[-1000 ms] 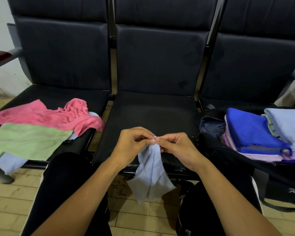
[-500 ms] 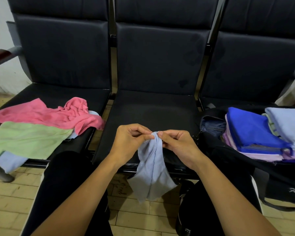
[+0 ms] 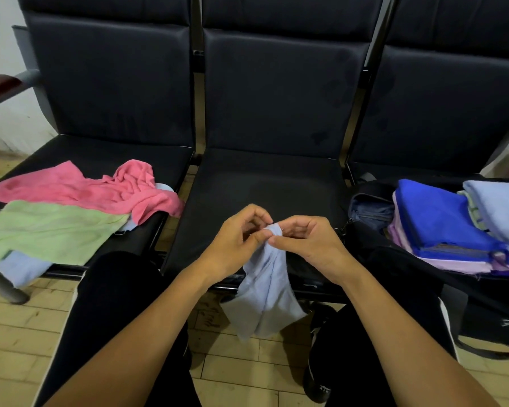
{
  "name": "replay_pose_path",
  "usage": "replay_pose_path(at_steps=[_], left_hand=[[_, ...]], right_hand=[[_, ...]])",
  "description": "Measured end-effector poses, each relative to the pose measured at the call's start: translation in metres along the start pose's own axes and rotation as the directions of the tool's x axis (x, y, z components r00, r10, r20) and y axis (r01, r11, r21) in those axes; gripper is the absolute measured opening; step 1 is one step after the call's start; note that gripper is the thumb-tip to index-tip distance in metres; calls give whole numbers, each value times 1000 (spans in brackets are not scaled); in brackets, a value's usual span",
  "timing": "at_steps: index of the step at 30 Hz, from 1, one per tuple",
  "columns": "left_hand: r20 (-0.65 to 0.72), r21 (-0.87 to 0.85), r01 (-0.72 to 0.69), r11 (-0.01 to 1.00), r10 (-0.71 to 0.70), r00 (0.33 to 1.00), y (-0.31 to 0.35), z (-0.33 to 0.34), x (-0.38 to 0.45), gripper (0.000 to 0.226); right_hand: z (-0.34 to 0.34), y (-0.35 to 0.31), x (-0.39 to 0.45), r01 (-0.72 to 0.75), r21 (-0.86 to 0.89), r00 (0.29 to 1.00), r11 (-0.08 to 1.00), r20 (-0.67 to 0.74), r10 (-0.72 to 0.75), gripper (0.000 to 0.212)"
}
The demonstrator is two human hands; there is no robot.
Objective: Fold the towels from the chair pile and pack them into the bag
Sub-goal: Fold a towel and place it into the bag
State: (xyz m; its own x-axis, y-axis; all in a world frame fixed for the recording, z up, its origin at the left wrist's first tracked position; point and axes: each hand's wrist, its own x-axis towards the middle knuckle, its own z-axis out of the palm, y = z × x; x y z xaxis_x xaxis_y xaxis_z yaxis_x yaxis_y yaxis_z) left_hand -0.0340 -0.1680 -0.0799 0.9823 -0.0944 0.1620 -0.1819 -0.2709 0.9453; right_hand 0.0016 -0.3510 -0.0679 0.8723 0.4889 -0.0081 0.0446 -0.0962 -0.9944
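Your left hand (image 3: 235,245) and right hand (image 3: 309,245) meet at centre frame, both pinching the bunched top of one pale blue towel (image 3: 266,298). The grips touch at the same gathered point, fingers curled in. From there the towel hangs straight down toward the lower centre, so its long axis runs vertical and all of the cloth lies below your grip, in front of the middle seat (image 3: 262,189). To open it for folding, I judge you need to part your hands sideways along the top edge. The bag (image 3: 423,277), already holding folded towels (image 3: 441,218), sits at right, nearer your right hand. The unfolded pile with the pink towel (image 3: 100,192) and green towel (image 3: 41,230) lies at left.
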Motion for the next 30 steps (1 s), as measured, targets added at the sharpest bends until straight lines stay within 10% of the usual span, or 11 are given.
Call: replay_pose_path(at_steps=[3, 6, 13, 19, 26, 30], left_hand=[[187, 185, 127, 975, -162, 969, -17, -12, 4, 35], [201, 667, 121, 735, -334, 921, -26, -27, 3, 20], [7, 761, -3, 649, -3, 1000, -18, -36, -1, 30], [7, 123, 228, 966, -231, 973, -1, -35, -9, 37], [100, -397, 276, 875, -258, 961, 7, -45, -8, 44], [61, -549, 247, 798, -257, 965, 18, -46, -5, 29]], right_hand=[[-7, -2, -1, 39, 9, 999, 999, -5, -39, 24], [-16, -3, -3, 44, 21, 999, 999, -16, -43, 36], [-35, 13, -3, 3, -296, 975, 955, -213, -69, 31], [-37, 12, -5, 2, -326, 962, 945, -257, -90, 31], [-32, 2, -3, -81, 145, 962, 986, -247, 116, 22], [-23, -1, -7, -178, 409, 984, 895, 93, 153, 35]])
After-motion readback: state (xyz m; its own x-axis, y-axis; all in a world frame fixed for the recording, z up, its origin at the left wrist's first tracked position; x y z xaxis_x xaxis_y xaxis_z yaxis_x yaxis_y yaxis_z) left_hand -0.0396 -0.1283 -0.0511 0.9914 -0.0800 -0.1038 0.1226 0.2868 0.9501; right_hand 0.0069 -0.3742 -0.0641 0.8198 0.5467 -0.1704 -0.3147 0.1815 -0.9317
